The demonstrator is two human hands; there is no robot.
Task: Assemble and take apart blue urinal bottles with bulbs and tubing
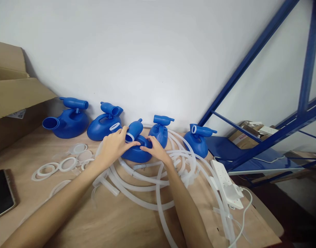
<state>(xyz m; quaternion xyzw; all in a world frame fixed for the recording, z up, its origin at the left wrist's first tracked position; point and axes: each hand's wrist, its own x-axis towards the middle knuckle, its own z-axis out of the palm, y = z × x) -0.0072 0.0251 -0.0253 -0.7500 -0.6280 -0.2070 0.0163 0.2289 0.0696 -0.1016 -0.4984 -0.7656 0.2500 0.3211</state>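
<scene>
In the middle of the head view, a blue plastic urinal bottle (138,154) stands on the wooden table. My left hand (113,144) is closed around its neck side, where a white ring (115,126) shows at the mouth. A blue funnel-shaped adapter (135,129) with a white rim sits on top of the handle, beside my left fingers. My right hand (156,148) grips the right end of the same bottle by the handle, thumb toward me. Parts of the bottle's neck are hidden behind my left hand.
More blue bottles with adapters on top stand along the wall, such as one at far left (71,125). Clear tubing (137,187) coils over the table. White rings (68,164) lie left, near a phone (2,194) and cardboard box (21,93). A power strip (223,182) is right, beside blue shelving (251,86).
</scene>
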